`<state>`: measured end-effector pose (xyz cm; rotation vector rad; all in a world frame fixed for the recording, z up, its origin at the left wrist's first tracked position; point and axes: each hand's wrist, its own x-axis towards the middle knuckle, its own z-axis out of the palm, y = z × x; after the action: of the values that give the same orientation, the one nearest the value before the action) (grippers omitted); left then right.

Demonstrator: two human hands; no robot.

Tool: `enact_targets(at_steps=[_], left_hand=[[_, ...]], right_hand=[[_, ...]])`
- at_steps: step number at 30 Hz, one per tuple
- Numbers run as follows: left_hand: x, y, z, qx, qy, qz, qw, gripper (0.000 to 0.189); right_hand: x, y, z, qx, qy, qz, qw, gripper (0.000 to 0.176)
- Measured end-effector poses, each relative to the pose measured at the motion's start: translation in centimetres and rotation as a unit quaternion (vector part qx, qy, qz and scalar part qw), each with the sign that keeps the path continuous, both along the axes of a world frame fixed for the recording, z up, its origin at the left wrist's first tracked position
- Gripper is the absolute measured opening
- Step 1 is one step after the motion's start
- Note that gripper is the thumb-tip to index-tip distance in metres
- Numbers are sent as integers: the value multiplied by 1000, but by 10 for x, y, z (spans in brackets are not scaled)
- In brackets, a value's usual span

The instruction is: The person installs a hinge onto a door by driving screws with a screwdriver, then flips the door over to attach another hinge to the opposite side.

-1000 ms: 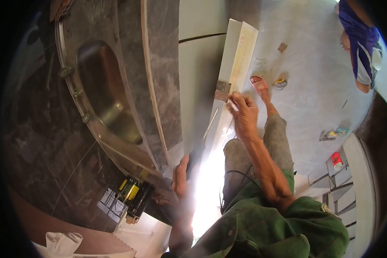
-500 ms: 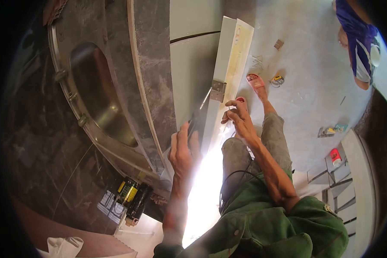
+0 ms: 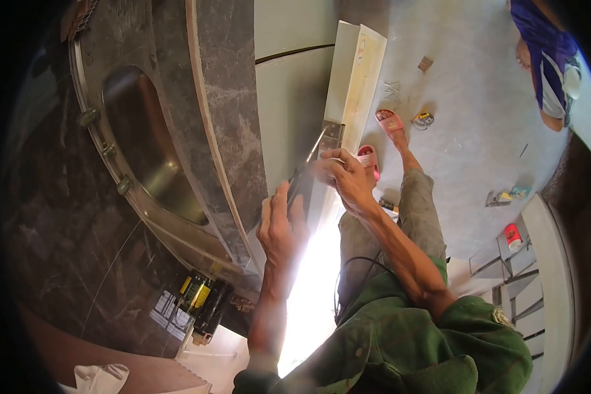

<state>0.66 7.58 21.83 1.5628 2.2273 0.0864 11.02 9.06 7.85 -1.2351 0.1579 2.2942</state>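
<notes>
My left hand (image 3: 281, 226) is closed round the dark handle of a screwdriver (image 3: 316, 146), whose thin bright shaft points up and away. The shaft's tip is at a metal hinge (image 3: 333, 133) on the edge of a long pale panel (image 3: 356, 79). Just below the hinge, my right hand (image 3: 349, 184) has thumb and fingers pinched together beside the screwdriver. Whatever lies between these fingertips is hidden or too small to name. Strong glare washes out the lower part of the panel.
On the left is a dark stone counter (image 3: 233, 98) with a sink (image 3: 148, 141). A tape measure (image 3: 423, 119), a brown piece (image 3: 425, 64) and a red can (image 3: 513, 236) lie on the floor to the right. Another person (image 3: 550, 52) is at top right.
My right hand has moved left to the screwdriver, its fingers drawing closer together. The left hand and screwdriver have hardly moved.
</notes>
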Motion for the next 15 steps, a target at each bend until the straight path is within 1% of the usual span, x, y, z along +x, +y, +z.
enact_targets(at_steps=[3,6,8,11,12,15], left_hand=[[1,-5,3,-17,0,-10,1000,33],[-2,-1,6,-25,2,-17,1000,33],[-3,3,10,-49,3,-6,999,33],[-8,11,8,-61,29,-59,996,31],[-5,17,9,-55,56,-107,991,32],[4,44,14,-52,126,-246,960,36]], right_hand=[[-11,4,-8,-95,58,-75,991,26],[-25,2,-19,-120,112,-131,978,27],[-31,2,-17,-129,111,-135,976,27],[-34,19,-4,-142,90,-142,975,23],[-33,23,0,-146,82,-144,975,22],[-32,32,-4,-218,148,-202,943,20]])
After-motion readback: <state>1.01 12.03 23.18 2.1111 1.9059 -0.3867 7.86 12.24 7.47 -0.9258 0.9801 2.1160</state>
